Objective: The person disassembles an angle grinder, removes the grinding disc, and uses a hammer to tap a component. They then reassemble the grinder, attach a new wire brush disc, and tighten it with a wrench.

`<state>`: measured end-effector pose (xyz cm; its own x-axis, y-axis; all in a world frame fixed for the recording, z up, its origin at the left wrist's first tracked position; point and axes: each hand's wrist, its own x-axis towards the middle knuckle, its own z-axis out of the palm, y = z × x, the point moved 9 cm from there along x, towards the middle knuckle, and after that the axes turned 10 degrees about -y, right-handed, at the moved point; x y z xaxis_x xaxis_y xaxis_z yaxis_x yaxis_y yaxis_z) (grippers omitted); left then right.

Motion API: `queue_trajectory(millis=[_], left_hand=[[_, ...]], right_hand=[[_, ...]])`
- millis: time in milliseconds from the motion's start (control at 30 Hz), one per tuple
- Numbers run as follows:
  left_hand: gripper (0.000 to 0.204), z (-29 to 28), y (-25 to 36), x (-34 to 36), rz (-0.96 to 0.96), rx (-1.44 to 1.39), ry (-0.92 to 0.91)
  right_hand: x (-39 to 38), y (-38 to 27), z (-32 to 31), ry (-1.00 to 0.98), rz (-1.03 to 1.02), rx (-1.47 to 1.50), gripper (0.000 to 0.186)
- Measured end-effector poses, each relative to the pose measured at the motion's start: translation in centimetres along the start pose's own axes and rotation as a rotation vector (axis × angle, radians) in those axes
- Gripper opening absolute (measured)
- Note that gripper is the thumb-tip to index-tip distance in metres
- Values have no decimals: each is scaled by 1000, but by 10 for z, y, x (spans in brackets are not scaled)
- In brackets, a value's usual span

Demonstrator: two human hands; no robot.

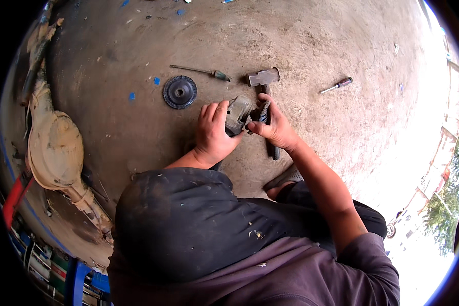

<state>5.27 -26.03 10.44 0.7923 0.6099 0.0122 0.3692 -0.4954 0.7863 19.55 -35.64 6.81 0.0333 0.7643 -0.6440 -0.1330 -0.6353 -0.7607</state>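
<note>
My left hand (212, 133) is wrapped round the grey metal head of what looks like an angle grinder (238, 113); the rest of its body is hidden under hand and knee. Against the front of that head, my right hand (276, 127) grips a dark wire brush (263, 111) with twisted bristles, thumb and fingers on either side of it. Just beyond lies a sledgehammer (263, 77), its dark handle passing beneath my right hand. To the left, a round black wire wheel (180, 92) rests flat on the floor.
A long screwdriver with a green handle (218, 75) lies beyond the wheel, and a shorter screwdriver (337, 85) lies to the right. Along the left stands a large rusty axle housing (58, 145), with a red bar (16, 199) beside it. The floor (341, 35) is bare, stained concrete.
</note>
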Motion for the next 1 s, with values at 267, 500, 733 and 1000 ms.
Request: queue_trajectory(millis=[267, 500, 733, 1000], left_hand=[[94, 4, 9, -2, 14, -75, -78], [105, -2, 3, -5, 72, -361, -153], [108, -5, -3, -8, 160, -505, -215], [97, 2, -11, -4, 116, -463, -241]], right_hand=[[-11, 13, -9, 11, -149, 0, 93], [-23, 1, 5, -34, -173, 61, 94], [-28, -7, 6, -66, -306, -80, 93], [-19, -1, 1, -13, -190, -38, 91]])
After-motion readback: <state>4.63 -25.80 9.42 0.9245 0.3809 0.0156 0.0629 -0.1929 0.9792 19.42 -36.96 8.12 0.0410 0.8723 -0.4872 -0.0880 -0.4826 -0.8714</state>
